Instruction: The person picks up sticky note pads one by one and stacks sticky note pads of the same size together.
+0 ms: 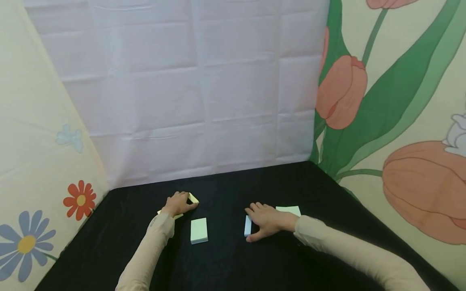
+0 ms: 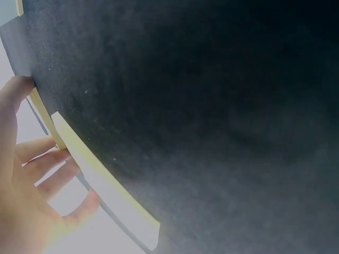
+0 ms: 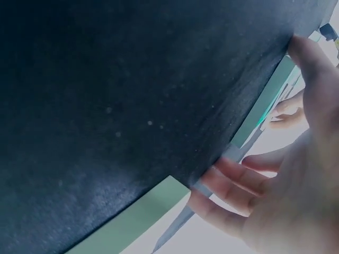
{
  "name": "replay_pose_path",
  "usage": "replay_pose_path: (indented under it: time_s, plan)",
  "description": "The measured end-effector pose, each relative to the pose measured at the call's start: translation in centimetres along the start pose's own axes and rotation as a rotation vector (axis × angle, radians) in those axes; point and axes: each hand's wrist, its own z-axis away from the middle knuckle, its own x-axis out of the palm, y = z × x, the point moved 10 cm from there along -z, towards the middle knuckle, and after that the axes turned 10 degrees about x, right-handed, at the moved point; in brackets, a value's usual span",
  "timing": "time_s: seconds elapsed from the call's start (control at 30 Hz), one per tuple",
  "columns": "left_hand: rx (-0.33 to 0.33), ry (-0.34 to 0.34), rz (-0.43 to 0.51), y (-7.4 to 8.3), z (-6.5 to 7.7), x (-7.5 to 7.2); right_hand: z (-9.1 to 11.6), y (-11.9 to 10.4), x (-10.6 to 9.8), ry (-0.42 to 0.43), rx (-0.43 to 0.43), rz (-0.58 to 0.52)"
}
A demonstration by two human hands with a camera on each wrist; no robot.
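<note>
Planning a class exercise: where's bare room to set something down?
Bare tabletop lies between the nearer green pad and blue pad; closer in, between the sleeves. Crowded: around the left hand and yellow pads; around the right hand and farther green pad.

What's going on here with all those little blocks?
Someone is handling small colored blocks on a black table. Their left hand has its thumb and fingers at the ends of a yellow block, and the right hand does the same with a blue block. A green block lies between the hands, touched by neither. A second yellow block shows near the left wrist, a second green block near the right.
</note>
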Motion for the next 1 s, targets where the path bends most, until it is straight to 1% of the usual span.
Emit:
replay_pose_path:
  time_s: [0.3,0.4,0.73,1.0]
  plan:
    - [0.001,0.010,-0.002,-0.1,0.0,-0.5,0.1,-0.6,-1.2,0.032,-0.049,-0.054]
    - [-0.001,0.011,0.004,-0.1,0.0,-0.6,0.2,-0.7,-1.4,0.031,-0.050,-0.057]
    - [0.001,0.018,0.010,0.3,0.2,-1.0,0.2,-0.8,-1.9,-0.012,-0.033,-0.064]
    - [-0.001,0.025,0.009,0.4,0.1,-1.3,0.4,-1.2,-2.5,0.002,-0.046,-0.058]
